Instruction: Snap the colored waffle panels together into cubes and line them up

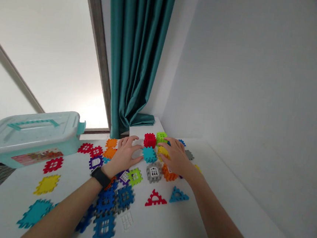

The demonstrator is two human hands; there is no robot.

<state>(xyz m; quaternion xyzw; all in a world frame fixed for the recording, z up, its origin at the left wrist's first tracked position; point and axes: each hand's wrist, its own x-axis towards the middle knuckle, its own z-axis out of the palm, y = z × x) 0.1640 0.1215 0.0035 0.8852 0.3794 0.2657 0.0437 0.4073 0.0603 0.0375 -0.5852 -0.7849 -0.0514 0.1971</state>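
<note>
My left hand [129, 151] is open, fingers spread, with its tips just left of a teal block [150, 154]; contact there is unclear. My right hand [176, 154] curves round a yellow block [163, 152], fingers on its far side and thumb on its near side. Behind these stand a red cube [150, 140] and a lime green block [161, 137]. Closer to me are a grey block [154, 172] with a white window and an orange block [170, 173], partly covered by my right hand. A lime window panel [135, 176] lies near my left wrist.
Flat blue panels [104, 227], a red triangle [155, 198] and a blue triangle [179, 195] lie on the white table [165, 227]. Yellow [47, 184] and teal [35, 213] panels lie left. A lidded tub [35, 134] stands back left; a wall [247, 86] rises right.
</note>
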